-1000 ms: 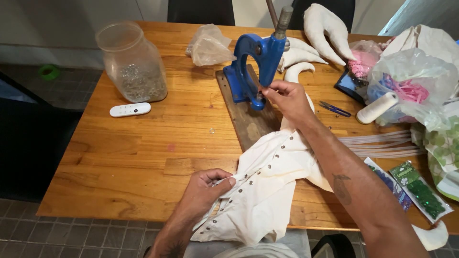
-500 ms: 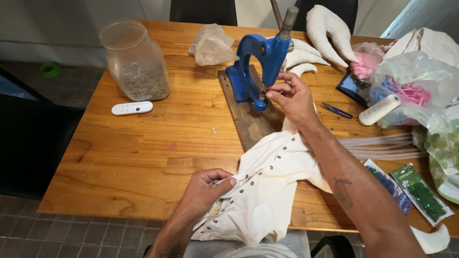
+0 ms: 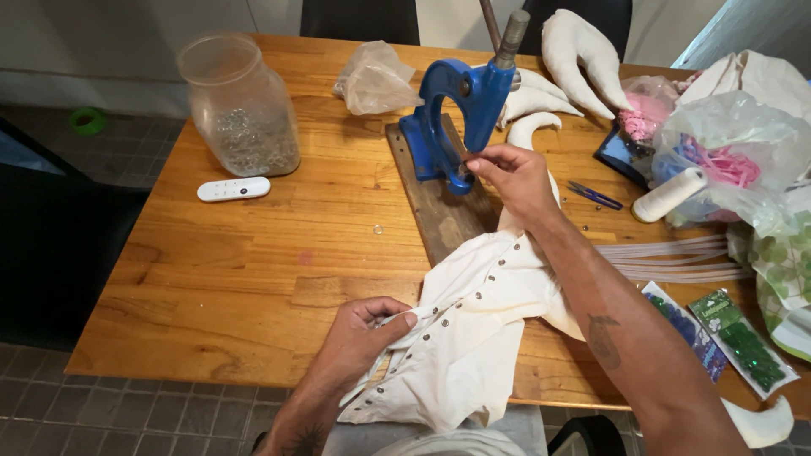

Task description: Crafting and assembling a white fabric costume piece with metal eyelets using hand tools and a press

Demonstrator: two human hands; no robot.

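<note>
My left hand (image 3: 359, 333) grips the edge of a cream fabric piece (image 3: 473, 346) with a row of small metal studs, at the table's near edge. My right hand (image 3: 515, 173) reaches over the fabric to a blue hand press (image 3: 443, 110). Its thumb and fingertips are pinched together at the press's lower die, and whatever is between them is too small to make out. The press stands on a dark wooden board (image 3: 439, 215), and its lever points up and away.
A glass jar (image 3: 241, 110) of small metal rings and a white remote (image 3: 234, 188) sit at the left. At the right are a thread spool (image 3: 670, 194), plastic bags (image 3: 726, 143), white strips (image 3: 676, 257) and bead packets (image 3: 743, 346). White stuffed shapes (image 3: 579, 51) lie behind the press.
My right hand has moved a little down and left, from beside the press into its die gap. My left hand has kept its hold on the fabric edge.
</note>
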